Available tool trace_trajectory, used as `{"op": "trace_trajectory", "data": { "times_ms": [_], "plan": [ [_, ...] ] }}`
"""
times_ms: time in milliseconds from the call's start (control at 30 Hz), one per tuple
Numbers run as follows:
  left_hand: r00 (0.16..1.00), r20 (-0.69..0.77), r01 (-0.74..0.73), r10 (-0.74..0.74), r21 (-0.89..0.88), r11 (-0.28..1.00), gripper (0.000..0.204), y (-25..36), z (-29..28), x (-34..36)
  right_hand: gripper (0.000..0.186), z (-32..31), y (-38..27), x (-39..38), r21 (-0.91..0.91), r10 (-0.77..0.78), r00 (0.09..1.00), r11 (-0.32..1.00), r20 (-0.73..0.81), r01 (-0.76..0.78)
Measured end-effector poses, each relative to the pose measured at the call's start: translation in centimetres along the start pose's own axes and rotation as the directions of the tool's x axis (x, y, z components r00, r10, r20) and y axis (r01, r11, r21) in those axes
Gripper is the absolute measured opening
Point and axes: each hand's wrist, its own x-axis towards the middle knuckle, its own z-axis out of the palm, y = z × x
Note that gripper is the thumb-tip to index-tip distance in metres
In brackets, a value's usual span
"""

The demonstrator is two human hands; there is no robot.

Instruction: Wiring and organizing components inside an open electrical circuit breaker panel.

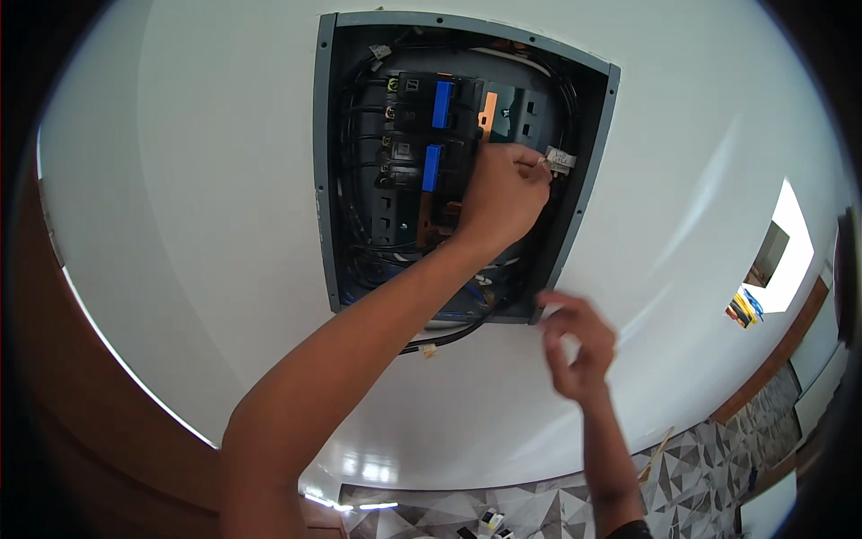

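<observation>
A grey metal breaker panel box (327,180) is set in the white wall. My left hand (510,193) reaches into its right side, with thumb and fingers pinched at the edge of a white wire label (561,160). That label is wrapped on a black wire by the right inner wall. My right hand (582,349) hangs just outside the lower right corner, slightly blurred; its bent fingers are apart and nothing shows in them. Black circuit breakers with blue handles (443,104) fill the left and middle of the box. My left hand and forearm cover part of the lower breakers and wiring.
A copper bar (488,115) stands beside the breakers. Black cables (462,332) loop out below the box, one carrying a pale tag. At the right, a wall opening (779,247) holds yellow, red and blue wires. Below are patterned floor tiles (557,512).
</observation>
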Motion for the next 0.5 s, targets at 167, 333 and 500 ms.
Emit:
{"op": "trace_trajectory", "data": {
  "times_ms": [167,333,500],
  "plan": [
    [1.0,-0.02,-0.015,0.013,-0.106,0.994,0.02,-1.9,-0.1,-0.2,0.026,-2.7,-1.2,12.0,-0.672,-0.418,0.907,0.66,0.043,0.336],
    [0.994,-0.066,-0.094,0.087,-0.109,0.99,0.019,-1.5,0.6,-1.1,0.016,-3.4,0.0,18.5,-0.811,-0.213,0.878,0.337,0.429,0.479],
    [0.97,-0.159,-0.211,0.186,-0.159,0.964,0.016,-3.1,1.5,-2.1,0.008,-3.1,0.0,18.7,-0.796,-0.135,0.877,0.375,0.46,0.475]
  ]
}}
